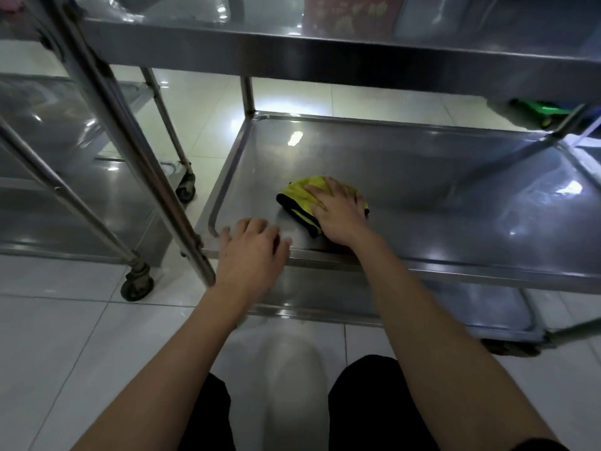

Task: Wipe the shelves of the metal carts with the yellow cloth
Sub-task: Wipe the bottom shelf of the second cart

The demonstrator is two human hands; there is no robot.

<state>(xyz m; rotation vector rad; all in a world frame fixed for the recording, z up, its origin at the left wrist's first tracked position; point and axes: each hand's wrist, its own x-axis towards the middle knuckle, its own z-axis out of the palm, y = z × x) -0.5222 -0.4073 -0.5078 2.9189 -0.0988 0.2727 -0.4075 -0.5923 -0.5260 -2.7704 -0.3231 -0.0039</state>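
Cloth (304, 198), yellow with a dark edge, lies bunched on the cart's middle shelf (455, 190), near its front left corner. Right hand (338, 213) lies flat on the cloth, fingers straight and slightly spread, pressing it to the metal. Left hand (252, 245) rests on the shelf's front rim just beside the cloth, fingers relaxed and holding nothing. A second cart (65, 151) stands to the left on the tiled floor (65, 336).
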